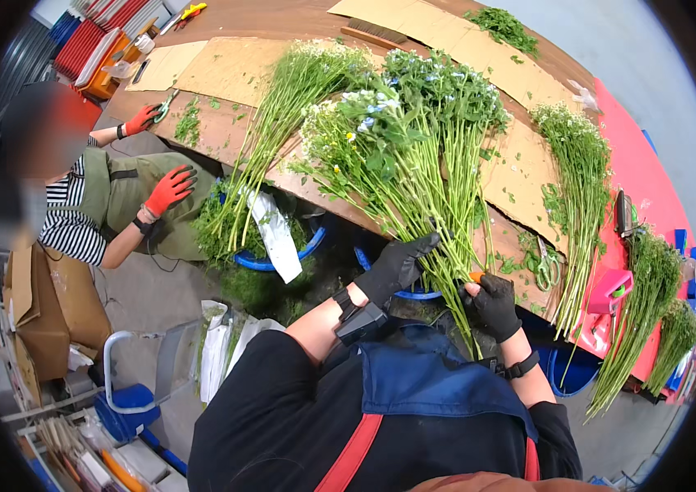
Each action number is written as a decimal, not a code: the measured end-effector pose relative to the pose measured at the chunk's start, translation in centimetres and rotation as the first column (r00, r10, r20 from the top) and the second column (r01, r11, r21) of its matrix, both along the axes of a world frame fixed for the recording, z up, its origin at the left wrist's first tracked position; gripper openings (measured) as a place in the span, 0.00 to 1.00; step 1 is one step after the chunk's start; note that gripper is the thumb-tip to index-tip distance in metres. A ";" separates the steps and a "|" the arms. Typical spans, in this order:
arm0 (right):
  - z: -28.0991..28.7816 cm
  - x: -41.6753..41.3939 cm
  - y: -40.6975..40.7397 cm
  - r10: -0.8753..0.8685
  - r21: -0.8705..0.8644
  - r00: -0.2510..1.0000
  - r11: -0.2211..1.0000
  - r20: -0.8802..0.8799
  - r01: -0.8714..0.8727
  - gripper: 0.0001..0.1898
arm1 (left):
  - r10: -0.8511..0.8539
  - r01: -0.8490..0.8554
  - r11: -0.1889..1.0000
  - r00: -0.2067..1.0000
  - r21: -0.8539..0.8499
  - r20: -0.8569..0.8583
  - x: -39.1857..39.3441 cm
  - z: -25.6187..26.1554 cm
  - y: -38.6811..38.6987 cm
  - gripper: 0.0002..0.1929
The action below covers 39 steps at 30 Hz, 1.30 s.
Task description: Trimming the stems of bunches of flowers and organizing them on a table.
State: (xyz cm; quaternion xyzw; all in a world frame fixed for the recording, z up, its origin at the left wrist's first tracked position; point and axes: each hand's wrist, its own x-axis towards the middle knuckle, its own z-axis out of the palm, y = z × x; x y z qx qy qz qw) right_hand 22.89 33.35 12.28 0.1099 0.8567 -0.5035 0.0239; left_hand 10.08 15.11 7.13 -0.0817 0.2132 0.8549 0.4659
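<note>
My left hand (400,265), in a black glove, grips a thick bunch of green flower stems (440,215) low down. Small white blooms and pale blue flowers (369,114) top the bunch, which leans over the table edge. My right hand (495,304), also black-gloved with a bare thumb tip, is closed at the lower stems. A small orange piece (477,277) shows by that thumb; what it is I cannot tell. Beyond the bunch, leafy blue-flowered stems (446,92) lie on the table. Green-handled scissors (548,270) rest right of my right hand.
A co-worker's red-gloved hand (170,189) is at left; their other hand (142,119) holds scissors (166,106). White-flowered bunches (575,172) lie along the wooden table (231,132), partly on cardboard (231,67). Blue buckets (317,243) stand below the edge. A pink tape dispenser (611,290) sits right.
</note>
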 end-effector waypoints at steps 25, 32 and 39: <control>-1.0 -2.8 -4.3 0.259 0.330 0.924 0.930 -0.282 -0.160 0.09 | 0.108 -0.123 0.955 0.992 0.270 0.070 0.3 2.2 -3.2 0.24; -0.5 -7.7 -2.3 0.292 -0.050 0.956 0.955 -0.036 -0.294 0.13 | 0.322 -0.320 0.943 0.947 -0.090 0.004 -0.4 0.4 -4.2 0.13; -2.7 -15.0 -1.3 0.219 0.772 0.973 0.631 -0.074 -0.084 0.23 | 0.432 -0.424 0.899 0.899 -0.107 0.068 -1.2 -1.4 -5.3 0.08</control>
